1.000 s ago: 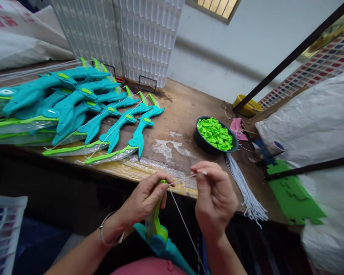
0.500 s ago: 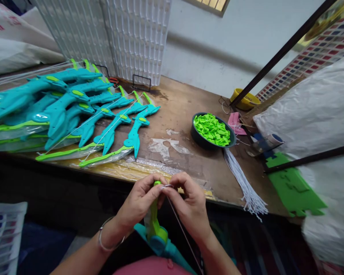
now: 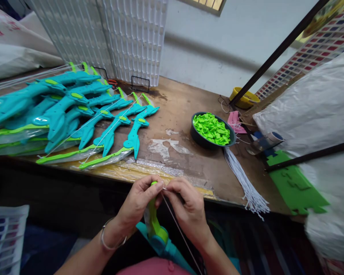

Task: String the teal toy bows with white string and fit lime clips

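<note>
My left hand [image 3: 145, 198] is closed around the green tip of a toy bow [image 3: 159, 238], whose teal body runs down into my lap. Close beside it, my right hand [image 3: 185, 204] pinches a white string [image 3: 179, 226] near that tip. From the fingers the string slants down to the right, past the bow. The string's end at the bow tip is mostly hidden by my fingers. On the table's left lie several teal and green toy bows [image 3: 137, 131], some with white strings stretched across them.
A dark bowl [image 3: 192, 133] of small green plastic pieces stands on the wooden table [image 3: 183, 99]. A bundle of white strings [image 3: 246, 185] hangs over the front edge. Further right are a green foam mat [image 3: 296, 187], a yellow basket [image 3: 245, 98] and a dark metal bar [image 3: 278, 55].
A small loop of string that showed between my fingertips has drawn in. My right fingers have closed further over the string beside the bow tip, and the left hand keeps its hold.
</note>
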Action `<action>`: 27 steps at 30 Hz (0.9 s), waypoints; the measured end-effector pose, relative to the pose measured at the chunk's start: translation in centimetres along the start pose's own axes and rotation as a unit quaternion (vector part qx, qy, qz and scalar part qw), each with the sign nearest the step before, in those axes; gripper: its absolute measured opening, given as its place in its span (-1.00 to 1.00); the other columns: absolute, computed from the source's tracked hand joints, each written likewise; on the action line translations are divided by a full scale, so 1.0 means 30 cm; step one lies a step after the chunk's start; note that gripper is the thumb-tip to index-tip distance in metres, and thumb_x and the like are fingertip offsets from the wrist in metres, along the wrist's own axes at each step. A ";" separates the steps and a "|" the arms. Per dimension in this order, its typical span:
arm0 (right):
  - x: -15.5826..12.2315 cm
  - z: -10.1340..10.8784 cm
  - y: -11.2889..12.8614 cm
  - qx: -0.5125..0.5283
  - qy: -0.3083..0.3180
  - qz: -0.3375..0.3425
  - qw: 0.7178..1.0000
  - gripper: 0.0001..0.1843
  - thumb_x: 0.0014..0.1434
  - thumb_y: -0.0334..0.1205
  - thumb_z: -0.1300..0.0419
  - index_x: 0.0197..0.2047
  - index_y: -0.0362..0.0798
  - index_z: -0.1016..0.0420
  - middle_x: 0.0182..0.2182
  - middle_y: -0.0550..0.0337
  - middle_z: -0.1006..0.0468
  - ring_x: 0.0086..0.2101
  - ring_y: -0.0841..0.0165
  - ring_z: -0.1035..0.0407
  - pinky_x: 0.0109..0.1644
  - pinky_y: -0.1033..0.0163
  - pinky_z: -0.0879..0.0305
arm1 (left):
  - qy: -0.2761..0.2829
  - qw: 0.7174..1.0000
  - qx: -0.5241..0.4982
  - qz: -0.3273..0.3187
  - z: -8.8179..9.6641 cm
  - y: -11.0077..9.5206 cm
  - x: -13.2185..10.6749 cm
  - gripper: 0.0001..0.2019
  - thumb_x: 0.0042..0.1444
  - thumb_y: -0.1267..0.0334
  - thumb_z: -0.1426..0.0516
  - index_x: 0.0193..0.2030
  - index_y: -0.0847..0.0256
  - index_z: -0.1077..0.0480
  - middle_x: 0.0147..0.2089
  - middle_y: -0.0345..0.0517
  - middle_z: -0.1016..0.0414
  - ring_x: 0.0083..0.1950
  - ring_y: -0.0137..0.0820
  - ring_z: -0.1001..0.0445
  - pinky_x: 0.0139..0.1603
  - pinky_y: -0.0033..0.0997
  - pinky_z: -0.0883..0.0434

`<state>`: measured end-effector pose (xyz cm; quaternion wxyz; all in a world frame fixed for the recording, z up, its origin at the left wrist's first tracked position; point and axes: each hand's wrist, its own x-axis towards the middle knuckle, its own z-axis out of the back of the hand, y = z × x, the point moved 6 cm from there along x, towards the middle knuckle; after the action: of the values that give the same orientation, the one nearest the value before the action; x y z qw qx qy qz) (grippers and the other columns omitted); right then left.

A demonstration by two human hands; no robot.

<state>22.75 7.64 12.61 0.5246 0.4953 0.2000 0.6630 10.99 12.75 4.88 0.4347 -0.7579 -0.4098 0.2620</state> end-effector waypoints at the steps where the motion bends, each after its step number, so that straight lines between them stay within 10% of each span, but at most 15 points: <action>1: 0.001 0.005 0.008 -0.004 -0.001 0.017 1.000 -0.86 0.36 -0.43 -0.19 -0.20 -0.03 -0.53 -0.27 0.21 -0.55 -0.23 0.41 -0.47 -0.12 0.29 -0.41 | 0.001 1.000 0.003 0.005 -0.001 -0.001 0.003 -0.71 0.27 0.06 -0.24 -0.32 0.25 -0.43 -0.53 -0.25 -0.35 -0.53 -0.51 -0.27 -0.46 -0.52 -0.21; 7: 0.006 0.010 0.028 -0.001 -0.005 0.088 0.996 -0.81 0.36 -0.48 -0.14 -0.13 -0.02 -0.49 -0.18 0.13 -0.56 -0.15 0.35 -0.48 -0.06 0.22 -0.46 | 0.035 0.999 -0.005 0.029 -0.020 -0.002 0.020 -0.64 0.17 0.00 -0.30 -0.39 0.28 -0.43 -0.56 -0.22 -0.38 -0.56 -0.50 -0.30 -0.50 -0.52 -0.20; 15: -0.002 0.019 -0.014 -0.013 -0.054 -0.015 0.998 -0.88 0.33 -0.39 -0.22 -0.26 -0.02 -0.47 -0.36 0.27 -0.51 -0.33 0.41 -0.45 -0.23 0.30 -0.40 | 0.000 0.999 0.034 0.016 -0.011 -0.006 0.016 -0.66 0.19 0.03 -0.30 -0.39 0.28 -0.45 -0.56 -0.24 -0.37 -0.55 -0.52 -0.29 -0.47 -0.52 -0.21; 27: -0.028 -0.006 0.007 -0.124 -0.082 0.126 0.981 -0.79 0.32 -0.52 -0.18 -0.08 -0.07 -0.54 -0.24 0.08 -0.56 -0.23 0.33 -0.47 -0.15 0.19 -0.48 | 0.001 1.000 0.007 0.019 -0.006 0.014 0.021 -0.65 0.18 0.03 -0.32 -0.39 0.27 -0.41 -0.56 -0.27 -0.33 -0.56 -0.54 -0.26 -0.50 -0.55 -0.17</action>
<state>22.46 6.86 12.34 0.5083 0.5008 0.0085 0.7005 11.63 13.09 4.57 0.4354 -0.7629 -0.3929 0.2721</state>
